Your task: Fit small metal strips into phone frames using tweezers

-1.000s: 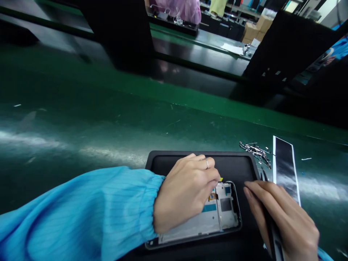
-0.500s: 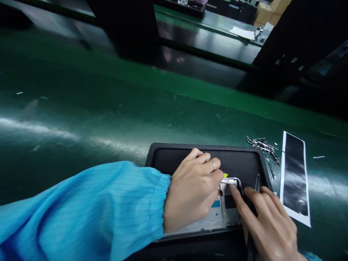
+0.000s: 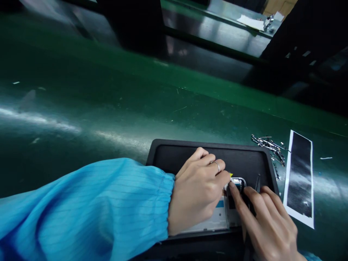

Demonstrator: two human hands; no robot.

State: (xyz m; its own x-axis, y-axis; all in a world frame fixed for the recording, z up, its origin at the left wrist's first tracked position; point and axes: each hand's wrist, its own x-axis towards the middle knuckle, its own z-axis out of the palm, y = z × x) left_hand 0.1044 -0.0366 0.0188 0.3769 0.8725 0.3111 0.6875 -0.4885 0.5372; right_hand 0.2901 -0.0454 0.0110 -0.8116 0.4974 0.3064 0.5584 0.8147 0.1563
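Note:
A phone housing [image 3: 201, 226] with a silvery inside and a rounded frame lies on a black tray [image 3: 178, 146]. My left hand [image 3: 199, 192], with a ring on one finger, rests over it, fingers curled closed near its top edge. Whatever they pinch is hidden beneath the hand. A small yellow tab [image 3: 231, 174] shows beside those fingers. My right hand [image 3: 272, 221] holds dark tweezers [image 3: 257, 183], their tip poking up between the fingers. Its index fingertip presses inside the housing's top edge, close to the left fingertips.
A pile of small dark and metallic parts [image 3: 269, 146] lies just right of the tray. Beside it is a white-edged sheet with a black textured face [image 3: 299, 174]. Small scraps [image 3: 16, 82] dot the green table [image 3: 108, 105]. Behind stands a dark barrier [image 3: 136, 29].
My right index fingertip has slid left along the housing's top edge, toward my left fingers, uncovering the top corner. The whole view has shifted slightly. My left hand keeps its pose.

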